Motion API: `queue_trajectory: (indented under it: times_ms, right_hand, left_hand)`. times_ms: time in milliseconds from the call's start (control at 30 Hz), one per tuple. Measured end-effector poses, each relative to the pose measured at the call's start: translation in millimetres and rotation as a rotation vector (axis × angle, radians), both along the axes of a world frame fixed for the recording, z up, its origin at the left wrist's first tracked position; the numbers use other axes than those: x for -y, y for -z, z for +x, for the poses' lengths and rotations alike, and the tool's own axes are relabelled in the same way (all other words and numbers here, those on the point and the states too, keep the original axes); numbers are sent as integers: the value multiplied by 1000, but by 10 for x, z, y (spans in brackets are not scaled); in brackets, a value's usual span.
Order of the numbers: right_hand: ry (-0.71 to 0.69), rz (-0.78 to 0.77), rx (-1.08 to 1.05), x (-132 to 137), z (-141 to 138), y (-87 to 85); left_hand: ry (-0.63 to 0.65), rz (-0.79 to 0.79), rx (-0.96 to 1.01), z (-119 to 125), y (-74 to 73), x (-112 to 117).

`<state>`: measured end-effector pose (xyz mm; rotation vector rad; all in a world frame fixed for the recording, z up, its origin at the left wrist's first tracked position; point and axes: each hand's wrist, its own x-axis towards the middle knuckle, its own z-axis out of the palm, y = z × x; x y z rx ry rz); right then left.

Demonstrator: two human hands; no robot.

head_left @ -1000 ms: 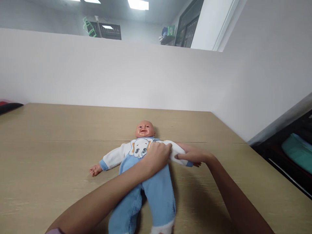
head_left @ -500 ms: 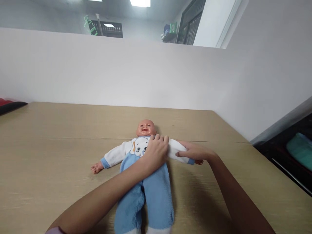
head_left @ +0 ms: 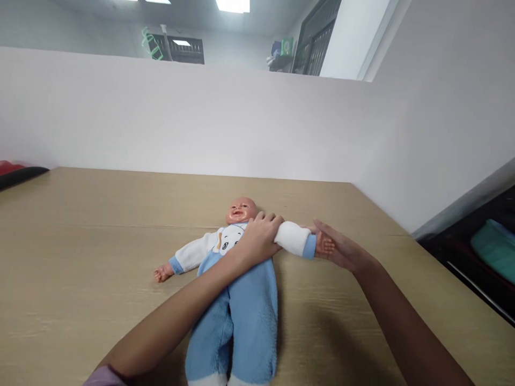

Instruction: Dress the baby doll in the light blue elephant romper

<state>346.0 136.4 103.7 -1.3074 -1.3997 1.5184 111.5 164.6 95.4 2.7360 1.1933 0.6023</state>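
Note:
A baby doll [head_left: 251, 300] lies face up on the table, its head away from me. It wears a white and blue fleece outfit with a cartoon face on the chest. My left hand [head_left: 262, 235] is wrapped round the doll's upper arm near the shoulder, on the right side of the picture. That arm's white sleeve [head_left: 293, 238] sticks out past my fingers, slightly raised. At its blue cuff, my right hand [head_left: 344, 251] holds the doll's small hand [head_left: 324, 245] from behind and below; some of my fingers are hidden there. The doll's other arm [head_left: 193, 252] rests spread on the table.
The wooden table [head_left: 100, 230] meets a white wall [head_left: 181, 118] with a window above it. At the far left is a red and black object [head_left: 20, 172]. Off the table's right edge, a green-blue item [head_left: 494, 246] sits in something dark.
My right hand has slid from the doll's forearm to its hand and turned palm upward. The doll's arm is lifted and twisted. My left hand has shifted slightly onto the upper arm.

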Motion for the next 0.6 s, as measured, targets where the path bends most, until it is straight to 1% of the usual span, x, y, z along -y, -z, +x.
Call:
queue_trajectory:
  times_ms: [67, 100, 200, 267, 333, 367, 433, 500, 600]
  right_hand:
    - [52, 15, -106, 22, -46, 126]
    - [89, 30, -113, 47, -98, 219]
    - [117, 77, -87, 212, -347, 572]
    - [71, 211, -77, 381, -541, 805]
    - [24, 272, -86, 546, -708, 980]
    - [2, 292, -88, 615, -774, 1036]
    - [-28, 332, -74, 717, -866, 1083]
    - [-48, 376, -47, 776, -917, 1063]
    - [-54, 433, -1, 814, -981, 977]
  left_hand:
    - [-3, -22, 123, -40, -30, -38]
    - [-4, -48, 206, -60, -46, -50]
    - [12, -161, 522, -140, -91, -54]
    - [10, -243, 713, -231, -108, -30]
    - [-46, -338, 847, -357, -107, 1]
    - [-88, -390, 898, -428, -102, 12]
    - [-170, -470, 1005, -568, -92, 19]
    - [-216, -505, 1149, -680, -92, 2]
    - [-211, -577, 1388, -774, -114, -48]
